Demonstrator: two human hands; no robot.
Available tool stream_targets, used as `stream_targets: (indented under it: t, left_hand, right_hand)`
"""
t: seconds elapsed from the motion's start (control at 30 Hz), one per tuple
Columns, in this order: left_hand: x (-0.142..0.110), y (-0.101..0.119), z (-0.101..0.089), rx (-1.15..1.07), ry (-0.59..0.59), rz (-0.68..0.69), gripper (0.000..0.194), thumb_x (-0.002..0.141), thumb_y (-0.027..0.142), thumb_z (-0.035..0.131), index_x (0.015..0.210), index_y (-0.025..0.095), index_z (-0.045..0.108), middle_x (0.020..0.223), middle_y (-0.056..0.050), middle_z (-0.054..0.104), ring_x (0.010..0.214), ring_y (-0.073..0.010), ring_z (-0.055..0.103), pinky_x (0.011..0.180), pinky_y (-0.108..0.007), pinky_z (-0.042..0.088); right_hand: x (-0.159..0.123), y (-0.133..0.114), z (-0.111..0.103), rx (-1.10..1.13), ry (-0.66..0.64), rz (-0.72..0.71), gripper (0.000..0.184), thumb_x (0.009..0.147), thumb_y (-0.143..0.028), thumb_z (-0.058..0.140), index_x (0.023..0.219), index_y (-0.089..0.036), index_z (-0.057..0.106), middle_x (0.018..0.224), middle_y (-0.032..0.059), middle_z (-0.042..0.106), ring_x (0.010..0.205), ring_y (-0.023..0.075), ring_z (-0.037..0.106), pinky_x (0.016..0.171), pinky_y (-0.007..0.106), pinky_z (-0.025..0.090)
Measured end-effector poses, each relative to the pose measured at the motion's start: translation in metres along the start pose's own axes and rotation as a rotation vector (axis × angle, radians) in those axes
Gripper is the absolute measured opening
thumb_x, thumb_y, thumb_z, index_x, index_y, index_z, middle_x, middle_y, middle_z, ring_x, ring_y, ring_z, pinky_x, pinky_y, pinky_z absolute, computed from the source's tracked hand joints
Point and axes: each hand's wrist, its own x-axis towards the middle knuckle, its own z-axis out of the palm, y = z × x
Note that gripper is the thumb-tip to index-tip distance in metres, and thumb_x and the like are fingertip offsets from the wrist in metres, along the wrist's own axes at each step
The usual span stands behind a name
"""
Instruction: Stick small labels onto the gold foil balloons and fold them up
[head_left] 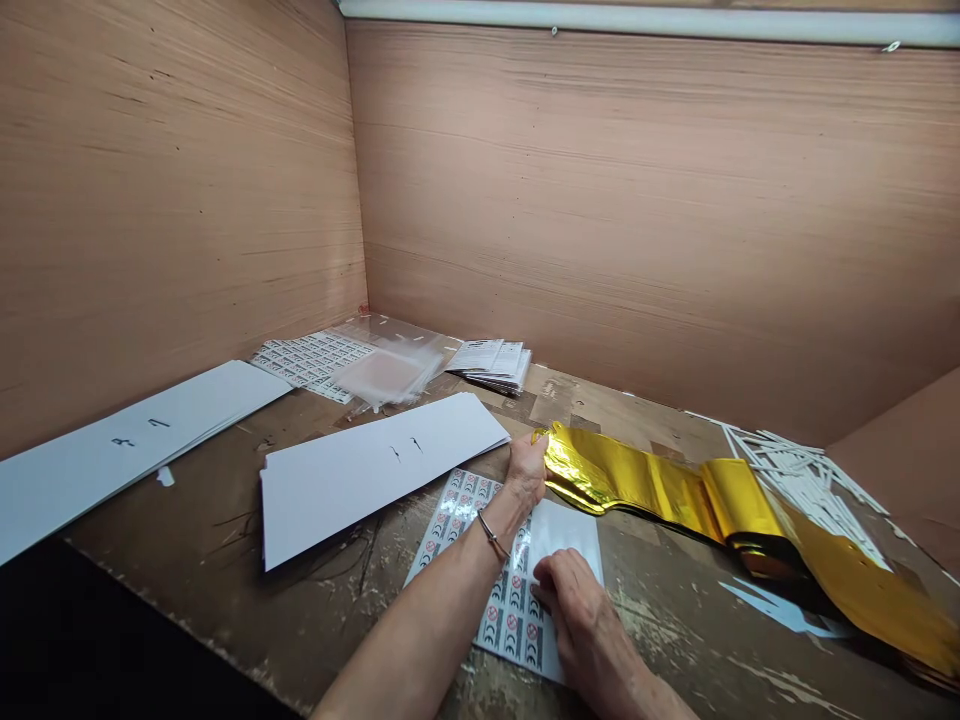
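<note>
My left hand [529, 468], with a bracelet on the wrist, grips the near end of a long strip of shiny gold foil [637, 470]. The foil stretches away to the right and is folded over itself in a thick bend. Below it lies a sheet of CE-mark stickers [514, 625], whose right part is bare backing. My right hand [577, 600] rests over that bare part with its fingers curled, thumb and forefinger beside the last column of stickers. Whether anything is pinched between these fingertips cannot be made out. My left forearm covers part of the sheet.
A stack of white cards [375, 475] lies left of the sheet, another white stack [135, 440] farther left. Behind are more sticker sheets [307, 360], clear plastic bags [394, 370] and printed leaflets [491, 362]. White strips [817, 490] lie right. Wooden panels [600, 200] enclose the table.
</note>
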Motion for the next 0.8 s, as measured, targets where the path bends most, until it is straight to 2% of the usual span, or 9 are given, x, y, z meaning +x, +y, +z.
stream_targets:
  t: [0.2, 0.3, 0.4, 0.47, 0.53, 0.63, 0.73, 0.8]
  left_hand:
    - [0.001, -0.002, -0.001, -0.018, 0.010, 0.001, 0.017, 0.058, 0.025, 0.061, 0.063, 0.012, 0.051, 0.058, -0.004, 0.058, 0.061, -0.0170, 0.058, 0.056, -0.027, 0.044]
    - [0.001, -0.001, -0.001, -0.044, -0.014, 0.000, 0.021, 0.059, 0.030, 0.062, 0.064, 0.012, 0.051, 0.060, -0.005, 0.058, 0.062, -0.0178, 0.058, 0.057, -0.028, 0.044]
    - [0.001, -0.001, -0.001, -0.064, -0.033, -0.003, 0.027, 0.059, 0.037, 0.062, 0.066, 0.012, 0.052, 0.062, -0.006, 0.059, 0.063, -0.0180, 0.058, 0.058, -0.029, 0.044]
    - [0.001, -0.001, -0.001, -0.061, -0.029, -0.003, 0.029, 0.060, 0.039, 0.062, 0.066, 0.012, 0.052, 0.061, -0.005, 0.058, 0.062, -0.0177, 0.058, 0.057, -0.028, 0.044]
    - [0.001, -0.002, -0.001, -0.044, -0.018, 0.008, 0.029, 0.061, 0.040, 0.061, 0.065, 0.013, 0.052, 0.060, -0.005, 0.058, 0.060, -0.0169, 0.057, 0.056, -0.028, 0.043]
    - [0.001, -0.002, -0.002, -0.028, -0.022, 0.030, 0.027, 0.063, 0.038, 0.060, 0.064, 0.013, 0.051, 0.058, -0.004, 0.056, 0.055, -0.0146, 0.056, 0.054, -0.027, 0.043]
    - [0.002, -0.002, -0.002, -0.051, -0.032, 0.023, 0.025, 0.063, 0.036, 0.060, 0.063, 0.013, 0.050, 0.056, -0.003, 0.055, 0.055, -0.0150, 0.056, 0.054, -0.028, 0.043]
    - [0.003, -0.002, -0.002, -0.062, -0.014, -0.006, 0.025, 0.063, 0.036, 0.060, 0.064, 0.013, 0.050, 0.056, -0.003, 0.055, 0.058, -0.0167, 0.057, 0.055, -0.029, 0.044]
  right_hand:
    - [0.003, -0.006, -0.046, 0.224, -0.129, 0.122, 0.009, 0.079, -0.015, 0.038, 0.072, -0.019, 0.041, 0.068, -0.0002, 0.048, 0.062, 0.0113, 0.045, 0.057, 0.023, 0.037]
    - [0.029, 0.007, -0.067, 0.284, -0.086, 0.208, 0.005, 0.078, -0.020, 0.041, 0.073, -0.019, 0.042, 0.066, -0.0017, 0.048, 0.061, 0.0106, 0.044, 0.057, 0.023, 0.036]
    - [0.061, 0.029, -0.076, 0.329, -0.002, 0.276, 0.004, 0.075, -0.021, 0.045, 0.072, -0.018, 0.044, 0.065, -0.0023, 0.048, 0.061, 0.0105, 0.043, 0.056, 0.023, 0.036]
    - [0.074, 0.038, -0.075, 0.358, 0.037, 0.296, 0.004, 0.073, -0.021, 0.046, 0.072, -0.018, 0.045, 0.065, -0.0021, 0.048, 0.061, 0.0107, 0.044, 0.057, 0.023, 0.036]
    - [0.074, 0.038, -0.069, 0.355, 0.031, 0.286, 0.004, 0.073, -0.021, 0.046, 0.072, -0.018, 0.046, 0.066, -0.0015, 0.050, 0.062, 0.0112, 0.045, 0.057, 0.023, 0.037]
    - [0.050, 0.023, -0.054, 0.242, -0.007, 0.161, 0.005, 0.075, -0.020, 0.046, 0.077, -0.018, 0.050, 0.072, 0.0014, 0.055, 0.066, 0.0136, 0.049, 0.061, 0.026, 0.039]
    - [0.018, 0.008, -0.033, 0.099, -0.031, -0.040, 0.017, 0.076, -0.015, 0.044, 0.092, -0.017, 0.051, 0.079, 0.0050, 0.057, 0.072, 0.0166, 0.050, 0.064, 0.029, 0.040]
    - [0.003, 0.003, -0.019, 0.047, -0.014, -0.122, 0.023, 0.077, -0.011, 0.043, 0.099, -0.017, 0.048, 0.080, 0.0063, 0.056, 0.073, 0.0174, 0.050, 0.063, 0.030, 0.041]
